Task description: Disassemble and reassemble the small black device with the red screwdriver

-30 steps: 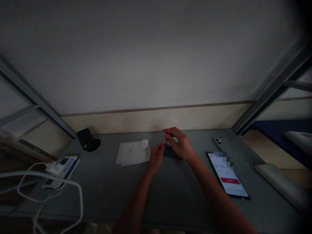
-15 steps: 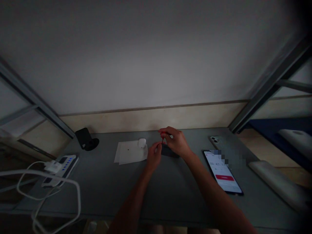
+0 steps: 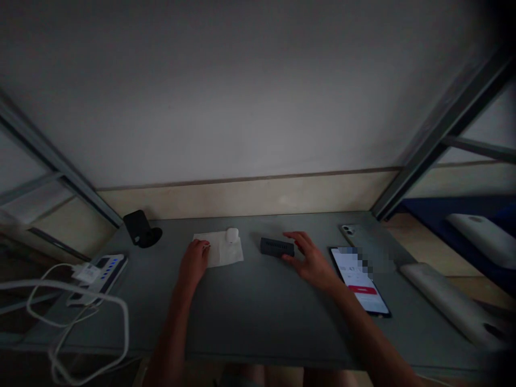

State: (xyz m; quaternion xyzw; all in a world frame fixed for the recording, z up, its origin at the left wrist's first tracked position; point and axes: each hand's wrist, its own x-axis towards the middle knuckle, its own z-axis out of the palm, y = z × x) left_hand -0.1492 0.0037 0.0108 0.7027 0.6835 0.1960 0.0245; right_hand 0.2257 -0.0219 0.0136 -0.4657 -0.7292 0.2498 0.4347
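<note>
A small dark rectangular box (image 3: 276, 246) lies on the grey table (image 3: 258, 312) near its back edge. My right hand (image 3: 309, 260) rests just right of the box with its fingers spread, fingertips touching the box's right end. My left hand (image 3: 194, 263) lies on the left part of a white sheet of paper (image 3: 224, 251), fingers down on it, holding nothing I can make out. A small white rounded object (image 3: 231, 235) sits on the paper's far right corner.
A lit phone (image 3: 360, 279) lies to the right, and a second phone (image 3: 352, 232) lies face down behind it. At the back left stands a black stand (image 3: 139, 228). A power strip (image 3: 102, 269) with white cables (image 3: 68, 317) is at the left. A long grey bar (image 3: 447, 301) lies at the far right.
Both hands left the spot above the dark box where they were pinched together. The left moved left onto the paper; the right lowered beside the box, which now shows fully.
</note>
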